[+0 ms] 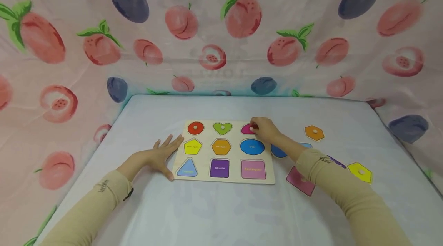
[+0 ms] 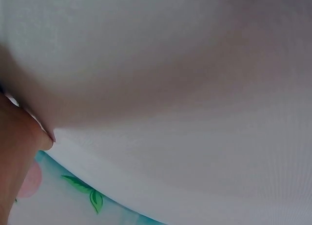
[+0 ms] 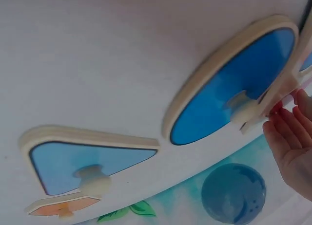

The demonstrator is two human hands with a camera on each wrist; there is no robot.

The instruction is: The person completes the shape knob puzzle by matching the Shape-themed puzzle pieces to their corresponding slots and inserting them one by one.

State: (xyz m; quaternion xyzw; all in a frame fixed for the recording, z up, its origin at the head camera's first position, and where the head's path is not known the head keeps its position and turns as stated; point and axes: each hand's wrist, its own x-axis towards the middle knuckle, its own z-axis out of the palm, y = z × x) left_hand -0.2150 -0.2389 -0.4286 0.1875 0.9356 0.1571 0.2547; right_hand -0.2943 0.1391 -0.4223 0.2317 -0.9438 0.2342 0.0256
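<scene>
White cloth-covered table [image 1: 207, 211] bearing a flat, pale wooden shape board [image 1: 203, 161] at the centre of the frame
Left hand [image 1: 160, 156], fingers spread straight, touches the board's left edge; right hand [image 1: 265, 128], fingers curled, pinches the partly hidden magenta wooden piece [image 1: 245, 129] by its small round knob [image 1: 251, 128], at the board's upper right; the piece would probably sit best kept level and turned lightly until flush, the left hand bracing the board
</scene>
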